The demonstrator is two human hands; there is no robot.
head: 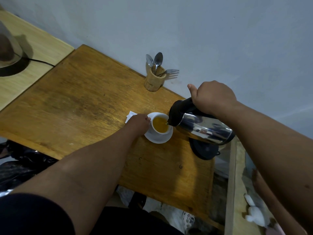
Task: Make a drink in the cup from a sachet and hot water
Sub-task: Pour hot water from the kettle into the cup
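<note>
The right hand (pixel 212 97) has its grip wrapped round the black handle of the steel kettle (pixel 201 127), thumb out on top, and tips the kettle so its spout hangs just over the rim of the white cup (pixel 160 127); the cup stands on a white saucer (pixel 158 138) on the wooden counter (pixel 84 107), and it already holds an orange-yellow liquid up to well over half; a thin stream may be falling from the spout, though it is too fine to be sure. The left hand (pixel 138 122) rests against the cup's near side, fingers closed lightly on the cup or its handle, which of the two I cannot tell; behind that hand lies a white sachet (pixel 131 116), apparently spent. The kettle's black base (pixel 203 150) sits on the counter just beneath the tilted body, and a wooden holder (pixel 154 78) with spoons and a fork stands near the wall, well apart from the cup. The risks from here look plain; the cup is filling, so a pour held too long would overflow onto the saucer and counter; a sharper tilt could splash hot water onto the left fingers touching the cup; the spout drifting off the rim would send water outside it; nothing has yet stirred the drink.
</note>
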